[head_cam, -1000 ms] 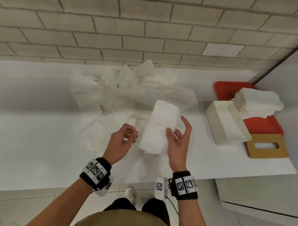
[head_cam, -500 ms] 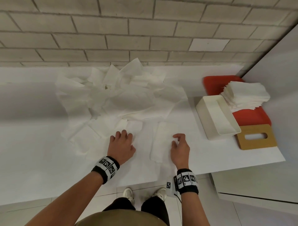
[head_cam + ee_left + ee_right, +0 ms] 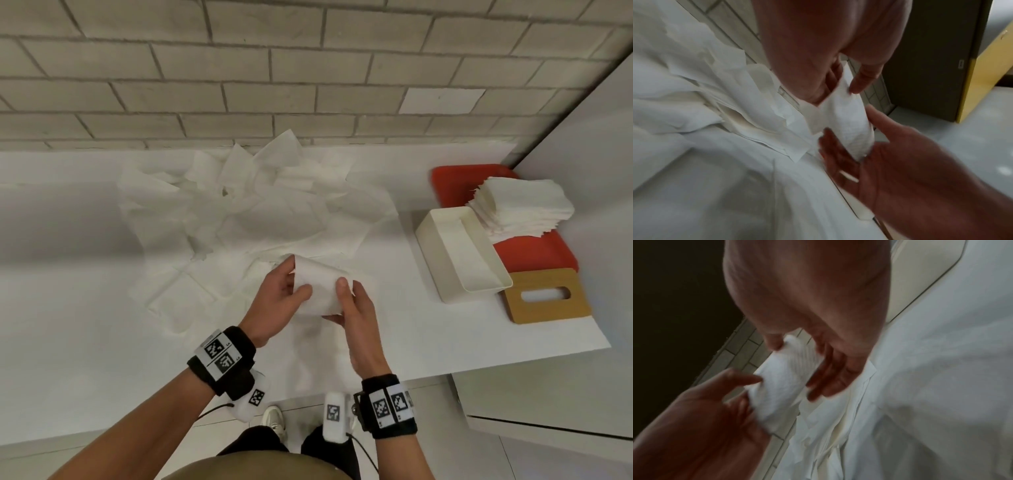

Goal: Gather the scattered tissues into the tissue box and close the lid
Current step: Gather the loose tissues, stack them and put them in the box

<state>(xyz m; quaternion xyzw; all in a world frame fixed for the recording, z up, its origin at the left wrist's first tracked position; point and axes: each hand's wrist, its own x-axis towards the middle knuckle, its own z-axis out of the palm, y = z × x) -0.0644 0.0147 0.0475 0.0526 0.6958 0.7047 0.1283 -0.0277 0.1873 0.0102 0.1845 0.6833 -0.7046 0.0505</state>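
Head view | folded tissue was pinched by left hand and right hand above table's near edge, likely for squaring | tissue box was left open near right edge

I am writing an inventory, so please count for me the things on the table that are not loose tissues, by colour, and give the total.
Red: 1, the tray
Cream: 1, the open tissue box
Brown: 1, the slotted lid
White: 1, the neat tissue stack on the tray
Total: 4
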